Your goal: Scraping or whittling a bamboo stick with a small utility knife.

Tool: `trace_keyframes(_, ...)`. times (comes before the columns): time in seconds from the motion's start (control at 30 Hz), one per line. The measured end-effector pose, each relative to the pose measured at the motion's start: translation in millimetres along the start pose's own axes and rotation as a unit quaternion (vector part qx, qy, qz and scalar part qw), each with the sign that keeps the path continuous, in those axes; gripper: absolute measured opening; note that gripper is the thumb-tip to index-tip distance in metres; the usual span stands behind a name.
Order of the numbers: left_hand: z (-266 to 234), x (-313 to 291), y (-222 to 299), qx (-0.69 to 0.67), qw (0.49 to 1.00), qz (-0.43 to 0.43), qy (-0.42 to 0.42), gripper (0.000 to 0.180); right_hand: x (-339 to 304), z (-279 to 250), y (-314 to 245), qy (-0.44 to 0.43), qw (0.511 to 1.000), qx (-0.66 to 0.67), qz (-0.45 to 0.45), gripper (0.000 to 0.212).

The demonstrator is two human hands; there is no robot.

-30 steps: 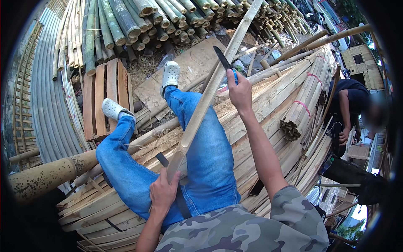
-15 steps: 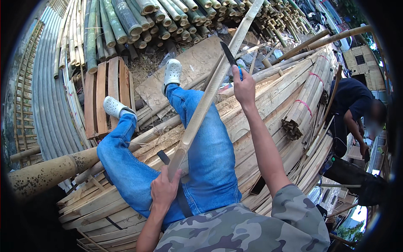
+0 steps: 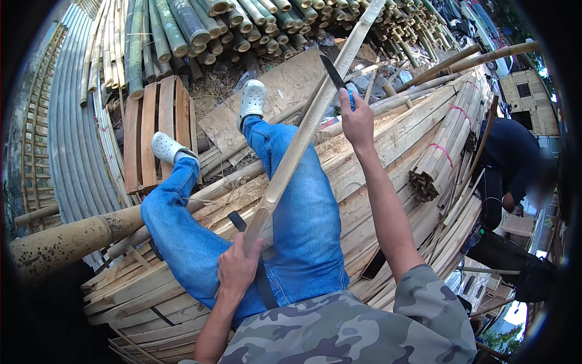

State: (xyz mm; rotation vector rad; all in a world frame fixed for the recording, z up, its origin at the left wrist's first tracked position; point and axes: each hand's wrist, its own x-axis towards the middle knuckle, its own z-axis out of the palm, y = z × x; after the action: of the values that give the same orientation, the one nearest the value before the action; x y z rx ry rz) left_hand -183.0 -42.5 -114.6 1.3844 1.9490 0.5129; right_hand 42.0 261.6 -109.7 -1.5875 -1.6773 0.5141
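Slightly up the picture and to the right, the right hand (image 3: pixel 358 123) had shifted with its knife (image 3: pixel 330 70) over the last second, while the co-worker (image 3: pixel 512 151) at the right had bent lower. The left hand kept its place near the lap.

Fingers of the right hand were wrapped around the blue handle; the dark blade pointed up and left, crossing in front of a long pale bamboo strip (image 3: pixel 294 155). Whether the edge touched the strip could not be told. The left hand grasped the strip's lower end, and from there the strip slanted up over the right leg of the blue jeans (image 3: pixel 312 212) and ran out past the top edge. Just beyond the left hand, a flat dark piece (image 3: pixel 237 221) showed beside the strip.

Beneath the legs lay a pile of pale slats (image 3: pixel 342 176), with a pink-tied bundle (image 3: pixel 445 133) to the right. Ahead were two white clogs (image 3: pixel 252 100), a wooden crate (image 3: pixel 149 136) beside the left one, and stacked green bamboo poles (image 3: pixel 188 21) farther off.
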Motion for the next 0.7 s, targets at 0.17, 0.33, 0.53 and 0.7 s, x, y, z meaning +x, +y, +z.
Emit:
trace_keyframes(0.17, 3.9, 1.0, -4.0, 0.009, 1.0, 0.0, 0.012, 0.041, -71.3, 5.1, -23.1, -0.078, 0.992, 0.018, 0.099, 0.044)
trace_keyframes(0.33, -0.3, -0.9, -0.6, -0.009, 1.0, 0.001, 0.0, 0.04, -133.4, -1.5, -42.6, -0.149, 0.985, -0.008, 0.081, 0.039)
trace_keyframes(0.53, 0.3, 0.8, 0.8, -0.015, 1.0, 0.001, 0.01, 0.039, -13.0, 1.1, -12.4, -0.033, 0.999, 0.001, 0.014, 0.046)
trace_keyframes(0.7, 1.4, -1.0, -2.6, -0.002, 1.0, -0.004, 0.008, 0.04, -91.6, 5.9, -37.0, -0.132, 0.987, 0.001, 0.096, 0.041)
